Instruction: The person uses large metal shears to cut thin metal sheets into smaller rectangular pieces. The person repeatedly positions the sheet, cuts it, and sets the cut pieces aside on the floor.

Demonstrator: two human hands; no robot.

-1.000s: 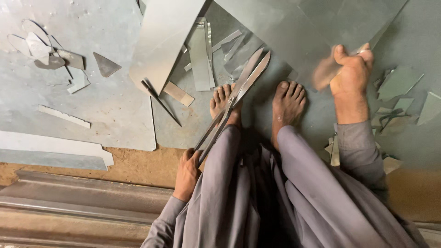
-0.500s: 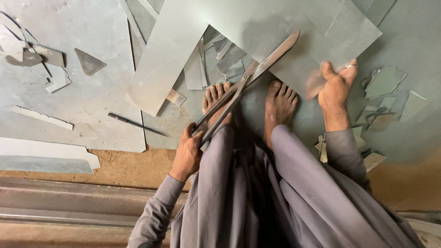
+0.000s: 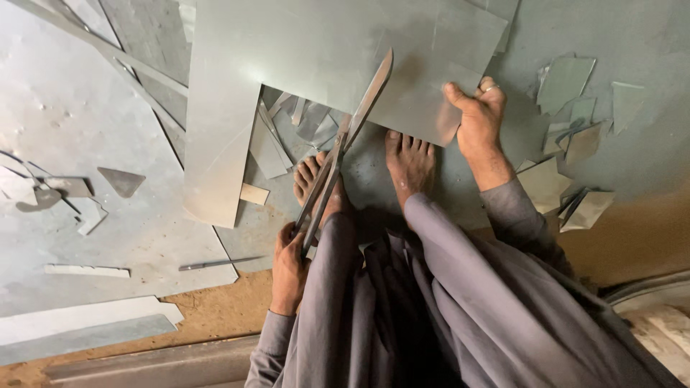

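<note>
I look down at my bare feet on a floor covered in grey sheet metal. My left hand (image 3: 290, 267) grips the handles of long metal shears (image 3: 343, 147), whose blades point up and away over the edge of a large grey metal sheet (image 3: 323, 50). My right hand (image 3: 477, 118) pinches that sheet's lower right corner, thumb on top, lifting it slightly. My left foot (image 3: 314, 179) lies under the shears. My right foot (image 3: 410, 162) sits just below the sheet's edge.
Cut metal scraps (image 3: 575, 136) lie scattered at the right, more offcuts (image 3: 284, 140) under the big sheet. A triangular scrap (image 3: 121, 179) and a thin metal rod (image 3: 219, 264) lie on another flat sheet (image 3: 86, 230) at left. Brown ground (image 3: 208, 312) borders below.
The big sheet has been pulled nearer and now covers the area above my feet. My right hand has gripped its corner. The shears' blades have moved onto the sheet's edge.
</note>
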